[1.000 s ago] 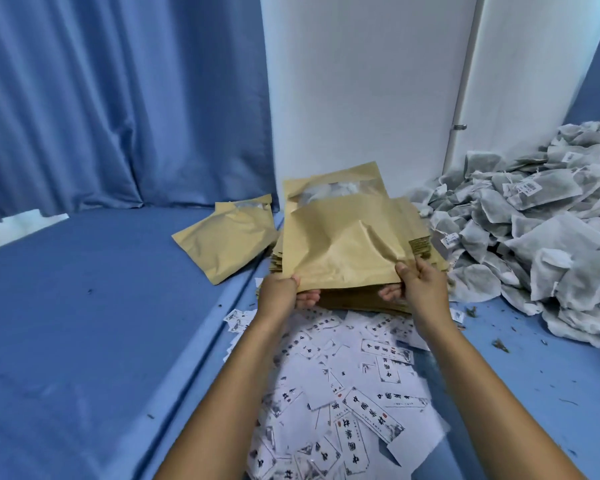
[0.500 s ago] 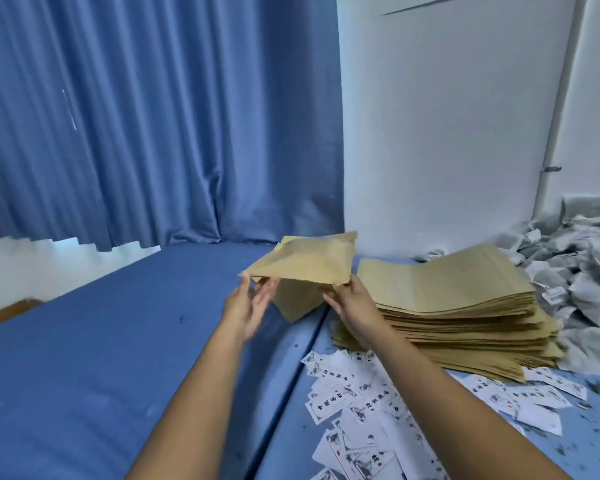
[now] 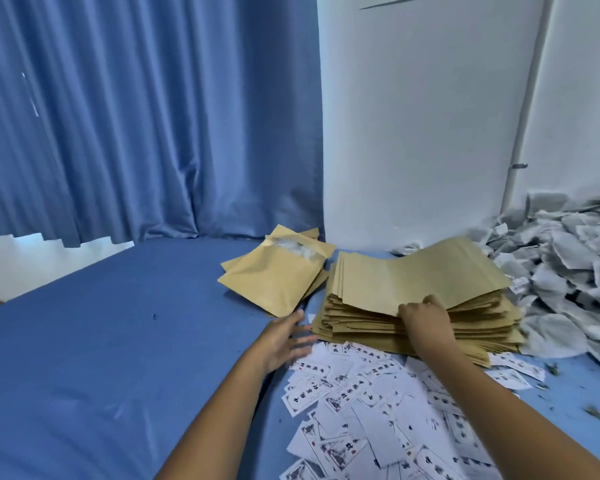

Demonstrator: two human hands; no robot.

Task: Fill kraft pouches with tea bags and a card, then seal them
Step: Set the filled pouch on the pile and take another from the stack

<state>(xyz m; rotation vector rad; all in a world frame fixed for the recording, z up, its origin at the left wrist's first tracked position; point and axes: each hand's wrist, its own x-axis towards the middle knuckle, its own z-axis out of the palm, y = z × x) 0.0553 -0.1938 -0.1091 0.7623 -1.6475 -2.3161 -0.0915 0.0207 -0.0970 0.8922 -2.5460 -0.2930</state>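
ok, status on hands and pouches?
Left hand open, empty. Right hand pinching top pouch of empty stack. Filled pouches set aside left. Nothing blocking.

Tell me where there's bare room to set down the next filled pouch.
The widest bare patch is the blue sheet left of the filled pouches, running back to the curtain. Crowded: the empty pouch stack under the right hand, cards in front, tea bags far right. The left hand hovers at the patch's edge.
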